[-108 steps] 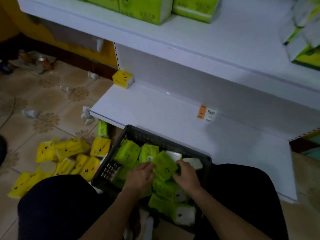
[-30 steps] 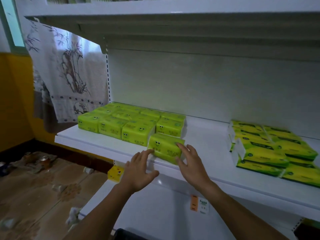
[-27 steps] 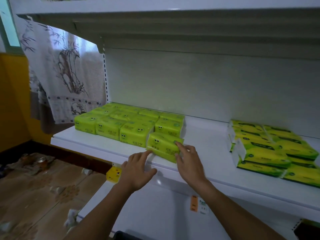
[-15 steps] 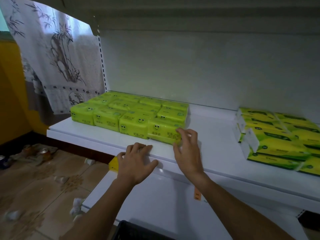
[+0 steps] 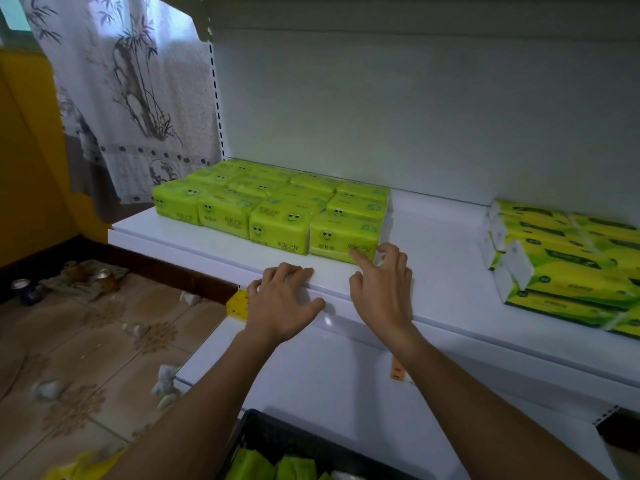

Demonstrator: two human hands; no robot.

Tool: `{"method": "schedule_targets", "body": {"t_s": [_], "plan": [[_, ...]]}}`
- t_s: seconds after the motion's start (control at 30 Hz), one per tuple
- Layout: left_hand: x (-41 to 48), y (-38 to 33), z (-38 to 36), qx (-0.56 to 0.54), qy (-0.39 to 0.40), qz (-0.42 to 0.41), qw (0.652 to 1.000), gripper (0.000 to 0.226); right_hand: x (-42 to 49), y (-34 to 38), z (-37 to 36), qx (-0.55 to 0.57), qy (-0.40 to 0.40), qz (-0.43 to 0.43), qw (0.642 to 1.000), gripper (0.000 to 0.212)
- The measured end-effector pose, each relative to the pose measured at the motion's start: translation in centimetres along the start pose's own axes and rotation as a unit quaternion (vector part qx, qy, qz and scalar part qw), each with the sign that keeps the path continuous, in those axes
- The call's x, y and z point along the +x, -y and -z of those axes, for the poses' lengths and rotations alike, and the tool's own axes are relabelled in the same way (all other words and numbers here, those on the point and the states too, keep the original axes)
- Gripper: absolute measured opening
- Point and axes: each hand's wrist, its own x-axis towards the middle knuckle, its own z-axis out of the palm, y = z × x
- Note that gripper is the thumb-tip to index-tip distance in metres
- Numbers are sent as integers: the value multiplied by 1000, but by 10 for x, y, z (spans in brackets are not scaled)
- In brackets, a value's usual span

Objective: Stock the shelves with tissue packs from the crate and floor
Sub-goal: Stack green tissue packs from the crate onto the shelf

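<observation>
Several green tissue packs with smiley faces stand in rows on the white shelf [image 5: 440,271]. The front right pack [image 5: 341,239] closes the front row. My right hand [image 5: 382,289] sits at its right front corner, the index fingertip touching the pack's front, the other fingers loosely bent. My left hand [image 5: 282,301] rests flat on the shelf's front edge, holding nothing. The black crate [image 5: 266,441] shows at the bottom with green packs [image 5: 273,467] inside.
Larger green and yellow tissue packs [image 5: 568,265] are stacked at the shelf's right. A yellow pack [image 5: 237,303] lies on the lower shelf [image 5: 311,382]. Yellow packs [image 5: 83,467] lie on the tiled floor at bottom left, with cans [image 5: 24,289] and crumpled litter. A curtain [image 5: 131,98] hangs left.
The tilted pack at the shelf's edge has been pushed back into line with the front row. My right hand has eased off to one fingertip; my left hand settled on the shelf edge.
</observation>
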Motion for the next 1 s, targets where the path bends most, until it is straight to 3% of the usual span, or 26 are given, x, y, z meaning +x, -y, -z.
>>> {"method": "schedule_targets", "body": {"t_s": [0.07,0.17,0.3,0.43,0.57,0.67,0.8,1.0], "plan": [[-4,6,-3,-69,-27,-16,997,83,-6,1,0,24,-44,19,999,37],[-15,17,-5,-259,-51,-14,965,62,-36,7,-9,86,-71,64,992,37],[-50,43,-24,-196,-73,-78,975,46,-91,30,-38,165,-57,126,977,36],[-104,92,-56,-151,-1,47,987,59,-140,55,-87,247,121,112,955,40],[-163,144,-98,-134,72,167,974,68,-186,61,-147,275,316,-23,908,43],[-200,169,-133,-173,142,268,937,68,-213,60,-184,253,416,-95,868,47],[-233,186,-181,-206,200,385,877,57,-250,60,-226,207,547,-96,806,51],[-244,199,-217,-224,303,442,814,80,-279,59,-270,134,650,-96,742,57]]}}
